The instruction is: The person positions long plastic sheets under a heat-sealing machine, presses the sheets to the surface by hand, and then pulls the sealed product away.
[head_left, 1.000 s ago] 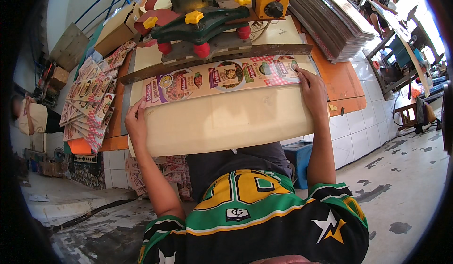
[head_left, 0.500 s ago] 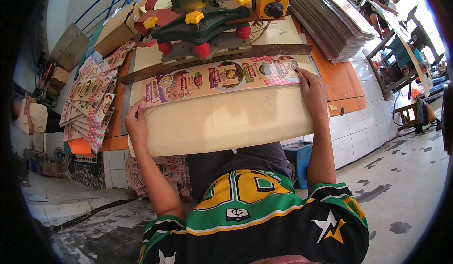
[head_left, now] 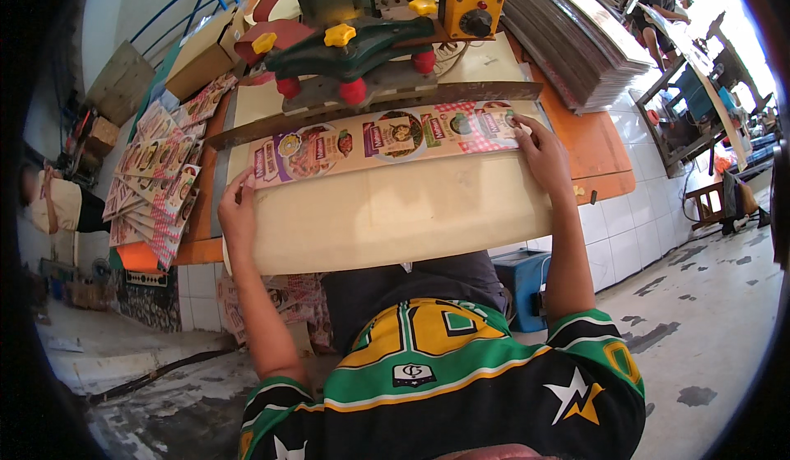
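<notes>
Fingers (head_left: 244,183) — left hand (head_left: 237,216), right hand (head_left: 546,161) — pinch printed strip (head_left: 354,149) at end edges; cream sheet (head_left: 395,213) lies bare alongside.

A long, colourful printed strip (head_left: 385,141) with food pictures lies flat, sideways, across a cream surface (head_left: 395,217).

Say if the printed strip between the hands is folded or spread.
Spread: the strip lies flat, pictures showing from left hand to right hand.
</notes>
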Available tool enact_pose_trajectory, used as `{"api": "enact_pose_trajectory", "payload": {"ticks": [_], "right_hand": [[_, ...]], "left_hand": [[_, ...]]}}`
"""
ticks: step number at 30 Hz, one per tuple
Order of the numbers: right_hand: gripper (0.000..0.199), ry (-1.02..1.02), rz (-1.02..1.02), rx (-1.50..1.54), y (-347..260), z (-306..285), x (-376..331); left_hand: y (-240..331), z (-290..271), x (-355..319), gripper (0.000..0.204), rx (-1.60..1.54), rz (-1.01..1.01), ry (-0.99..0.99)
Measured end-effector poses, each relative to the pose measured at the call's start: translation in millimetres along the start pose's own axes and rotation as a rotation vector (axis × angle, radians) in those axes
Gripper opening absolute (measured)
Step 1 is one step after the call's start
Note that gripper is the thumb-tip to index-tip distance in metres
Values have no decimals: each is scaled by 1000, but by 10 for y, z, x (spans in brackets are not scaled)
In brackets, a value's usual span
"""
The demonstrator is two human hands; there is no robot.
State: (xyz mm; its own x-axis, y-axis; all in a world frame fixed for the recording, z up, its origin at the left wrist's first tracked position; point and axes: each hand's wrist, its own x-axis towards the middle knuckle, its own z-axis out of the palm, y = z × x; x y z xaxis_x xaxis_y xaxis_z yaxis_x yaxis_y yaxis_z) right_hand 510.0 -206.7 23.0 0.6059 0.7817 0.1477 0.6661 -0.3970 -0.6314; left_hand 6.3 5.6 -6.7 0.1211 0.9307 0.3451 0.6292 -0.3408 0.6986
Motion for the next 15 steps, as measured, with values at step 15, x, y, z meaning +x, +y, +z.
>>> {"api": "enact_pose_trajectory", "payload": {"ticks": [15], "right_hand": [[37,77,-67,-197,55,209,295]], "left_hand": [[-106,173,450,35,230,-29,-64]]}}
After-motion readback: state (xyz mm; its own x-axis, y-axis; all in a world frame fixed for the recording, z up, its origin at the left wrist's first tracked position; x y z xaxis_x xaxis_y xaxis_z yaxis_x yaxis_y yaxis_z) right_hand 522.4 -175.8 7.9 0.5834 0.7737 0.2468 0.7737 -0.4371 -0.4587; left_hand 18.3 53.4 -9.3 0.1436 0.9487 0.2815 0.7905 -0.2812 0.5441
